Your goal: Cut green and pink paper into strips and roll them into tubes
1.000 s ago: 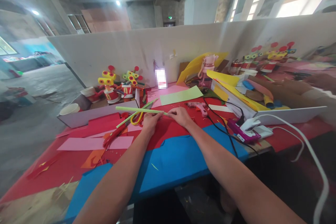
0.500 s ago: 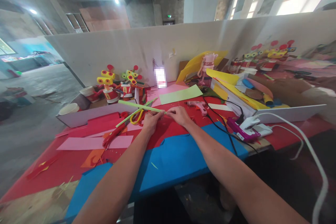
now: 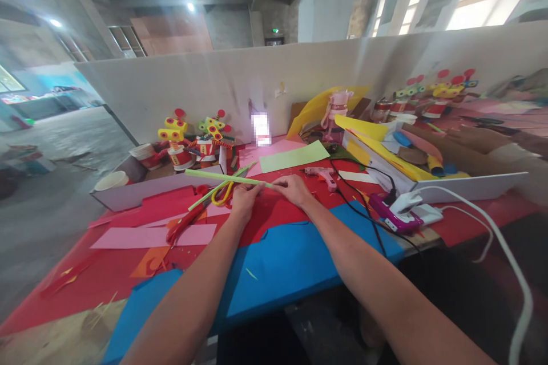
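A long, narrow light-green paper strip [image 3: 214, 177] is pinched near its right end between both hands. My left hand [image 3: 245, 198] is closed on it, thumb on top, and its free length points left. My right hand [image 3: 293, 189] grips the tip at the right end, fingertips close to the left hand's. Under the strip's free part lie yellow-handled scissors [image 3: 222, 194] and another thin green strip [image 3: 197, 199]. Red-handled scissors [image 3: 184, 225] lie left of my left forearm. Beyond the hands is a wide light-green paper piece [image 3: 295, 157] on pink paper.
A pink glue gun [image 3: 323, 175] lies right of my hands, its black cable running toward a purple power strip [image 3: 396, 214]. Paper-cup robot figures [image 3: 177, 145] stand in a box at left. A white box [image 3: 411, 177] holds yellow paper. At far right, another person's arm [image 3: 492, 140] shows.
The green strip's free end has shifted slightly left and down. Both hands keep their pinch in nearly the same place.
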Demonstrator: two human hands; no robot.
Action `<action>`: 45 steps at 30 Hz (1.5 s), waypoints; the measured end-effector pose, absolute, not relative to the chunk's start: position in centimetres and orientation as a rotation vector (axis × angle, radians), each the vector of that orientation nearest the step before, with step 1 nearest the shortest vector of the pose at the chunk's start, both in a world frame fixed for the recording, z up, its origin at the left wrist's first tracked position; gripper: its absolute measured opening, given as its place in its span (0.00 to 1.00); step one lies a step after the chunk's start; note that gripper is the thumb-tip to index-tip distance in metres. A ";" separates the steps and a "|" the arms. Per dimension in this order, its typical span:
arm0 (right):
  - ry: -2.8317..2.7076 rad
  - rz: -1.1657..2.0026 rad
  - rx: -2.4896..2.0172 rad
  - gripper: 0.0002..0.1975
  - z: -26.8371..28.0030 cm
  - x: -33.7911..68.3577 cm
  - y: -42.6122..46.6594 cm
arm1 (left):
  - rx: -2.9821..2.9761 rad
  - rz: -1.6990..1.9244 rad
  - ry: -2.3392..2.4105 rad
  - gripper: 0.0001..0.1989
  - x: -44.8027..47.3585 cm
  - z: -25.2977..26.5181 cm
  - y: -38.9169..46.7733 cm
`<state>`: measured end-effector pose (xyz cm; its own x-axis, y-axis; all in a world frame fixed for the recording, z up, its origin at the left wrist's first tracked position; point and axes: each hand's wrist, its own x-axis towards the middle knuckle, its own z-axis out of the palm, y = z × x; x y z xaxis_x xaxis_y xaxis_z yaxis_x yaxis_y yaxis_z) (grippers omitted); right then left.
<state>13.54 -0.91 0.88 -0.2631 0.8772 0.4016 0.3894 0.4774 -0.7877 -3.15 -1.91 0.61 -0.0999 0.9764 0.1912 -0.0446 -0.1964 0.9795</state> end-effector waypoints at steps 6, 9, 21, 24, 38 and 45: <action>-1.862 0.670 -1.083 0.07 0.9 13.6 -0.9 | 1.252 1.451 1.107 0.14 -3.1 0.6 -1.9; -1.862 0.652 -1.085 0.07 0.9 13.6 -0.9 | 1.222 1.461 1.100 0.14 -3.1 0.6 -1.9; -1.850 0.679 -1.035 0.07 0.9 13.1 -1.1 | 1.287 1.452 1.133 0.14 -2.7 0.6 -2.1; -1.866 0.645 -1.054 0.08 0.9 13.2 -1.0 | 1.265 1.449 1.120 0.14 -2.7 0.7 -2.2; -1.824 0.719 -1.062 0.10 0.6 13.2 -0.7 | 1.334 1.388 1.160 0.14 -2.7 0.5 -2.1; -1.794 0.777 -1.056 0.11 0.5 13.3 -0.6 | 1.298 1.440 1.145 0.12 -2.7 0.7 -2.1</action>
<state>13.31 -0.60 0.48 -0.2431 0.8943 0.3758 0.3378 0.4412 -0.8314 -2.67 -2.14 0.67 -0.0878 0.9748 0.2053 -0.0194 -0.2077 0.9780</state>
